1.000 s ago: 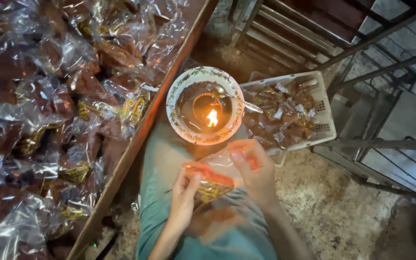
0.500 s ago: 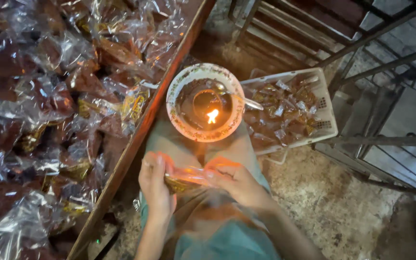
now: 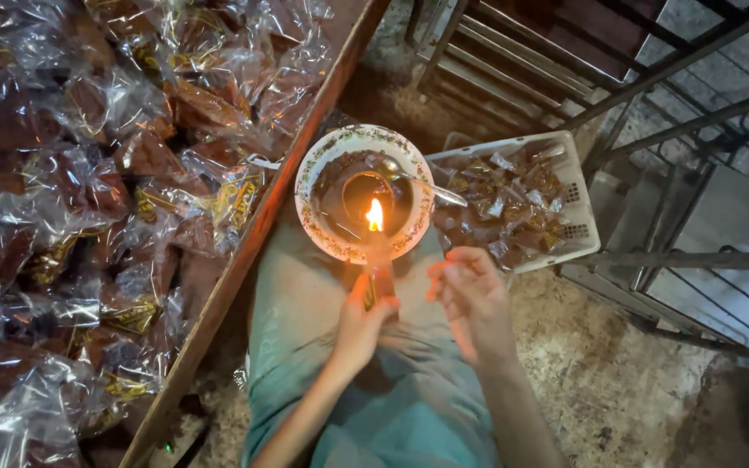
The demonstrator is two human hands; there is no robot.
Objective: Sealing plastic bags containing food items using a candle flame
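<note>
Rough concrete floor (image 3: 617, 390) and dark metal railings (image 3: 652, 104) are seen from above, with a person seated and a teal-clothed lap (image 3: 374, 399) filling the lower middle. A round bowl (image 3: 315, 173) with a patterned rim is set on the lap, and a small flame (image 3: 375, 215) burns inside it, apparently on a wick or candle; a spoon handle (image 3: 431, 186) leans over the rim. The bowl is probably kept on the lap so that the flame sits within easy reach of both hands.

Left hand (image 3: 361, 325) is closed around a small clear-wrapped packet (image 3: 381, 279), held upright with its top end just under the flame, perhaps so that the wrap end meets the heat. Right hand (image 3: 470, 290) is loosely curled, fingers half bent, nothing visibly gripped; it hovers just beside the packet.

Wooden tray (image 3: 244, 251) at the left is heaped with wrapped brown sweets (image 3: 88, 199) in crinkled plastic. White plastic basket (image 3: 578, 195) beyond the right hand holds more wrapped pieces, within reach of that hand.
</note>
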